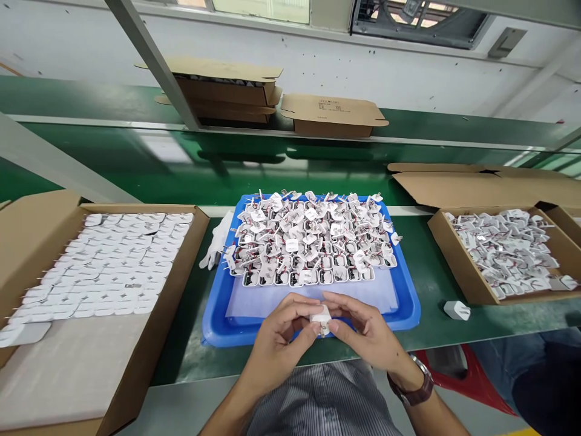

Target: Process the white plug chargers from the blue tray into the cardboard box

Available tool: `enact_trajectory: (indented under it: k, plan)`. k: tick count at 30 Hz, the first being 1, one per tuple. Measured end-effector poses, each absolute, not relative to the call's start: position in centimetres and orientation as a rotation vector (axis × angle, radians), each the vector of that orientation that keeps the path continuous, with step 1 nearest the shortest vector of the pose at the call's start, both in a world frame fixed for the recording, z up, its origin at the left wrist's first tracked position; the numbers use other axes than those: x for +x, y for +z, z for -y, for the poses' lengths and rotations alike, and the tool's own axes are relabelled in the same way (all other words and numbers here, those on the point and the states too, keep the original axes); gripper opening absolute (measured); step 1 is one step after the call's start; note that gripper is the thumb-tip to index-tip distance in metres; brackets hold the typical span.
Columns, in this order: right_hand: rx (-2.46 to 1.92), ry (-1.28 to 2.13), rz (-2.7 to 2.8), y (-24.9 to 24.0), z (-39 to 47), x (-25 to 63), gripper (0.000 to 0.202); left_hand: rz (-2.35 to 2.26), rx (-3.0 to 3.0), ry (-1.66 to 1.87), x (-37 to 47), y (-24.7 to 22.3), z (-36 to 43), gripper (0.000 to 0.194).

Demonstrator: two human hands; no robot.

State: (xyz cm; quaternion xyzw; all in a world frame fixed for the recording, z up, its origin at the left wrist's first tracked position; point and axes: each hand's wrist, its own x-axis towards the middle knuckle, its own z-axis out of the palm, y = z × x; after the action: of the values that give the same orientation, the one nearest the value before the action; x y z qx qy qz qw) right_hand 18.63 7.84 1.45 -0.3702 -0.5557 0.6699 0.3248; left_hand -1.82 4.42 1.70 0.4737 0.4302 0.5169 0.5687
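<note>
Between my two hands, over the front edge of a blue tray (411, 303), is a small white plug housing (321, 317) with metal showing at its lower end. My left hand (284, 339) grips it from the left with thumb and fingers. From the right, the thumb and fingertips of my right hand (365, 333) press on the same piece. Behind them, rows of open white housings (313, 242) with red and black wires and loose covers fill most of the tray, on a pale sheet (376, 290).
At left, a cardboard box (149, 339) holds rows of white pieces. Another box (458, 260) at right holds wired white parts. One white plug (457, 310) lies on the green bench at right. A white glove (216, 242) lies left of the tray. Someone's legs (521, 369) show at lower right.
</note>
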Motion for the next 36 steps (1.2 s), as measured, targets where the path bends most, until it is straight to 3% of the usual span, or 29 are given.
enact_trajectory:
  k: [9, 19, 36]
  plan:
    - [-0.89, 1.563, 1.595, 1.5, -7.3, 18.5, 0.051, -1.022, 1.116, 1.245, -1.7, 2.2, -4.5, 0.019]
    - [-0.935, 1.59, 1.494, 2.2, -6.7, 18.1, 0.034, -0.999, 1.251, 1.199, -1.9, 2.2, -3.4, 0.03]
    - [-0.929, 1.557, 1.648, 1.4, -7.7, 18.5, 0.022, -1.011, 1.395, 1.228, -2.1, 0.4, -4.0, 0.026]
